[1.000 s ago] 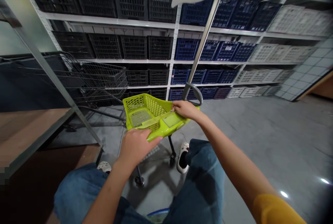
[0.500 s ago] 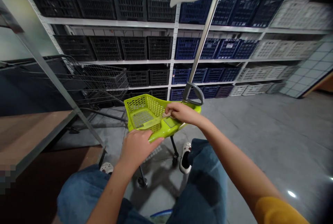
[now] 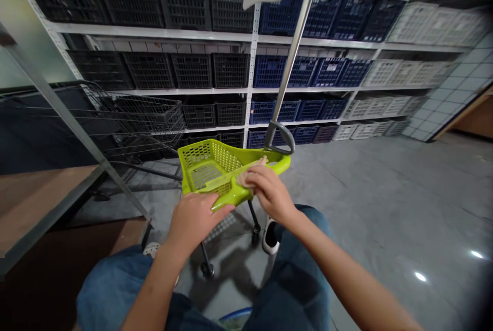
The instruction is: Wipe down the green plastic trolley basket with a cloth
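A small lime-green shopping cart [image 3: 233, 197] stands before my knees, its perforated basket facing away from me. My left hand [image 3: 194, 215] grips the near left part of its handle, thumb along the front. Under the fingers of my right hand [image 3: 267, 187] is a beige cloth [image 3: 245, 179], pressed on the green surface at the middle of the handle. The cloth sticks out beyond the fingertips. A grey loop and a metal pole [image 3: 295, 54] rise from the cart's right side, with a pale flag at the top.
Shelves behind the cart hold black crates [image 3: 192, 70], blue crates [image 3: 273, 70] and white crates [image 3: 381, 73]. A wire shopping cart [image 3: 150, 115] stands at the left, beside a brown step and metal post [image 3: 77, 120]. A blue-rimmed container [image 3: 234, 314] lies between my legs.
My right hand has slid nearer and flattened from a bunched grip, spreading the cloth over the handle's middle. My left hand keeps its hold. The view has shifted slightly.
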The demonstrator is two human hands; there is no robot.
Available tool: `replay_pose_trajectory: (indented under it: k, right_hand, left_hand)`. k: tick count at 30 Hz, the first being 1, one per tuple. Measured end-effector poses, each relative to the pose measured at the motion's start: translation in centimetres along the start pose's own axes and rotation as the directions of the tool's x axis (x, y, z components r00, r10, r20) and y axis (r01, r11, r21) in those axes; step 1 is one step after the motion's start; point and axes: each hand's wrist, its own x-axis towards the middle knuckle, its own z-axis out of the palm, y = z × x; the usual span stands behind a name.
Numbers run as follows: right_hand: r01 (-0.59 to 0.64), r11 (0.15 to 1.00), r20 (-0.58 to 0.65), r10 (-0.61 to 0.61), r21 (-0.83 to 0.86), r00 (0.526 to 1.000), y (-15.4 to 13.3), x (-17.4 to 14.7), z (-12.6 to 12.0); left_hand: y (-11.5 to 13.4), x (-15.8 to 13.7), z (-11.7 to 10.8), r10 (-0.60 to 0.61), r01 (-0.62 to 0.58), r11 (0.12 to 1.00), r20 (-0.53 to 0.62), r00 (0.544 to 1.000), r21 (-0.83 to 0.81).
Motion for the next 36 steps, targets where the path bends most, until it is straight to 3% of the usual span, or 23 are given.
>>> replay_pose_trajectory:
  k: [3, 6, 8, 10, 12, 13, 15, 17, 19, 21, 24, 26, 30, 33, 34, 36]
  right_hand:
    - [-0.194, 0.977, -0.304, 0.157, -0.095, 0.94, 4.3, -1.3, -0.5]
    - [-0.283, 0.956, -0.491, 0.214, -0.071, 0.844, 4.8, -2.6, 1.1]
    - [-0.268, 0.963, -0.5, 0.213, -0.038, 0.839, 2.8, -3.6, 3.4]
    - [-0.207, 0.977, -0.432, 0.169, -0.042, 0.886, 0.8, -4.4, 5.5]
    - [-0.152, 0.987, -0.388, 0.12, -0.051, 0.914, 0.3, -4.6, 6.2]
    - [-0.155, 0.987, -0.411, 0.121, -0.051, 0.904, 0.9, -4.4, 6.0]
    - [-0.234, 0.972, -0.533, 0.182, -0.031, 0.827, 3.0, -3.8, 4.7]
    - [-0.346, 0.938, -0.653, 0.273, 0.017, 0.706, 5.2, -3.2, 3.2]
    - [-0.411, 0.91, -0.699, 0.331, 0.058, 0.634, 5.8, -3.1, 2.6]
    - [-0.427, 0.9, -0.698, 0.359, 0.083, 0.62, 4.8, -3.8, 3.4]
    - [-0.379, 0.922, -0.646, 0.336, 0.078, 0.685, 2.9, -5.3, 5.4]
    - [-0.377, 0.925, -0.654, 0.319, 0.056, 0.686, 3.4, -5.5, 5.6]
    - [-0.549, 0.811, -0.68, 0.52, 0.203, 0.517, 7.7, -3.6, 3.5]
    - [-0.58, 0.742, -0.632, 0.634, 0.335, 0.446, 8.0, -3.3, 3.5]
    - [-0.576, 0.745, -0.641, 0.629, 0.337, 0.44, 7.3, -3.8, 4.1]
    - [-0.56, 0.787, -0.617, 0.582, 0.26, 0.53, 5.5, -4.9, 5.6]
  left_hand:
    - [0.0, -0.1, -0.1, 0.016, -0.017, 1.0, 0.001, 1.0, 0.013]
    - [0.1, -0.1, 0.1, 0.002, -0.002, 0.999, -0.016, 1.0, 0.05]
    - [0.1, -0.2, 0.2, -0.002, 0.004, 0.998, -0.027, 1.0, 0.067]
    - [-0.1, -0.3, 0.3, 0.002, 0.0, 0.997, -0.032, 0.999, 0.074]
    - [-0.5, -0.4, 0.3, 0.012, -0.01, 0.997, -0.032, 0.999, 0.08]
    - [-0.6, -0.4, 0.3, 0.021, -0.019, 0.996, -0.03, 0.999, 0.082]
    - [-0.9, -0.5, 0.3, 0.044, -0.041, 0.996, -0.029, 0.999, 0.078]
    - [-0.9, -0.6, 0.5, 0.051, -0.048, 0.996, -0.038, 0.998, 0.074]
    - [-0.9, -0.6, 0.7, 0.048, -0.043, 0.996, -0.059, 0.997, 0.081]
    - [-0.9, -0.7, 0.9, 0.051, -0.043, 0.995, -0.079, 0.996, 0.091]
    - [-0.9, -0.9, 1.0, 0.069, -0.061, 0.994, -0.082, 0.994, 0.091]
    - [-1.0, -1.0, 0.8, 0.073, -0.067, 0.994, -0.067, 0.995, 0.088]
    - [-1.0, -1.1, 0.7, 0.077, -0.071, 0.994, -0.064, 0.995, 0.086]
    - [-0.8, -1.2, 0.9, 0.08, -0.071, 0.993, -0.097, 0.992, 0.091]
    - [-0.8, -1.2, 0.9, 0.079, -0.069, 0.993, -0.105, 0.991, 0.093]
    - [-0.7, -1.3, 1.0, 0.08, -0.069, 0.993, -0.114, 0.99, 0.094]
